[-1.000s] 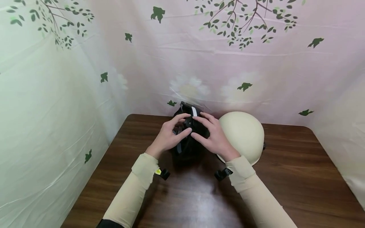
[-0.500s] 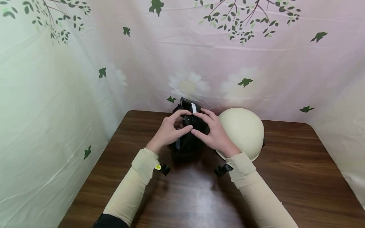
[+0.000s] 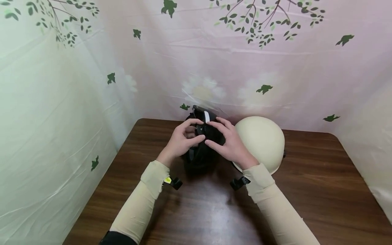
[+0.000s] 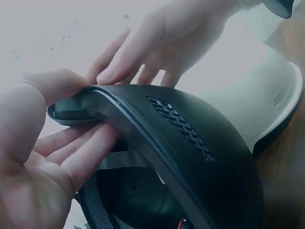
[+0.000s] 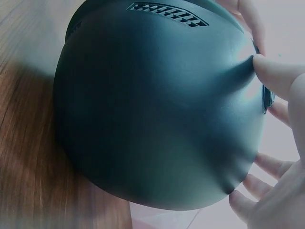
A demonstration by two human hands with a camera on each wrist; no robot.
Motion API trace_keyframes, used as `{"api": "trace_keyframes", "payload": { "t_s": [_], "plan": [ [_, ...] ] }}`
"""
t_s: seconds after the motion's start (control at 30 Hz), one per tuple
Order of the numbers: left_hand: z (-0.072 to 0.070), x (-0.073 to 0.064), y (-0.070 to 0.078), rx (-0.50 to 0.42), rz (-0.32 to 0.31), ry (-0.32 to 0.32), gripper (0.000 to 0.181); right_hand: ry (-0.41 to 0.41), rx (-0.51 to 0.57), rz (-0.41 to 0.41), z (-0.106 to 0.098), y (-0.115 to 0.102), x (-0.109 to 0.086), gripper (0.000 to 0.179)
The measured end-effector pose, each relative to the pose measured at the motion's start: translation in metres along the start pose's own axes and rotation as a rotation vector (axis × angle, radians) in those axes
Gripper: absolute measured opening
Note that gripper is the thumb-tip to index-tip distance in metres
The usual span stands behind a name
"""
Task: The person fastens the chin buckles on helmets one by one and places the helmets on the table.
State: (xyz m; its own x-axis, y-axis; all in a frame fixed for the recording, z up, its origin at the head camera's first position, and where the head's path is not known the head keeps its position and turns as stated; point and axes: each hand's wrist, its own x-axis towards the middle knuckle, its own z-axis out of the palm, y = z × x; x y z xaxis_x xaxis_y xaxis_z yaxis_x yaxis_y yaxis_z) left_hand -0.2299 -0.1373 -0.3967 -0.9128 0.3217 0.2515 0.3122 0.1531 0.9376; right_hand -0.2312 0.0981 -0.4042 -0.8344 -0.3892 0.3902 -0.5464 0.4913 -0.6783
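A black helmet (image 3: 199, 162) stands tipped on the table, its hollow facing left. My left hand (image 3: 180, 142) grips the rim; in the left wrist view the thumb lies outside and the fingers reach under the edge. My right hand (image 3: 230, 144) holds the outer shell from the right, its thumb and fingertips spread over the curve. Inside the helmet, the left wrist view shows a grey webbing strap (image 4: 125, 160) and part of the lining. A vent grille (image 4: 181, 126) runs along the shell. The right wrist view shows the smooth black shell (image 5: 147, 105) from outside.
A cream helmet (image 3: 259, 144) rests dome up, just right of the black one. Both are near the back edge of the brown wooden table (image 3: 202, 217). A printed curtain (image 3: 229, 68) hangs close behind and along the sides.
The head view has tilted slightly. My left fingers have shifted a little on the rim; both hands keep their hold, and the black helmet stays nearly in place.
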Motion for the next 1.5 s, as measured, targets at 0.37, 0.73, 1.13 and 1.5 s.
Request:
{"api": "trace_keyframes", "payload": {
  "t_s": [0.37, 0.73, 1.13, 1.5],
  "plan": [
    [0.002, -0.003, -0.005, -0.146, -0.075, 0.031, 0.046, -0.035, -0.008, 0.038, 0.0, 0.0, 0.0, 0.066],
    [0.004, -0.004, -0.013, -0.221, -0.058, 0.088, 0.047, -0.031, -0.021, 0.035, -0.001, 0.0, 0.002, 0.068],
    [0.002, -0.004, -0.021, -0.372, 0.002, 0.109, 0.047, 0.006, -0.012, 0.01, -0.002, 0.002, 0.004, 0.066],
    [0.001, -0.004, -0.027, -0.416, 0.012, 0.123, 0.044, 0.003, -0.013, 0.025, -0.002, 0.008, 0.005, 0.07]
  ]
}}
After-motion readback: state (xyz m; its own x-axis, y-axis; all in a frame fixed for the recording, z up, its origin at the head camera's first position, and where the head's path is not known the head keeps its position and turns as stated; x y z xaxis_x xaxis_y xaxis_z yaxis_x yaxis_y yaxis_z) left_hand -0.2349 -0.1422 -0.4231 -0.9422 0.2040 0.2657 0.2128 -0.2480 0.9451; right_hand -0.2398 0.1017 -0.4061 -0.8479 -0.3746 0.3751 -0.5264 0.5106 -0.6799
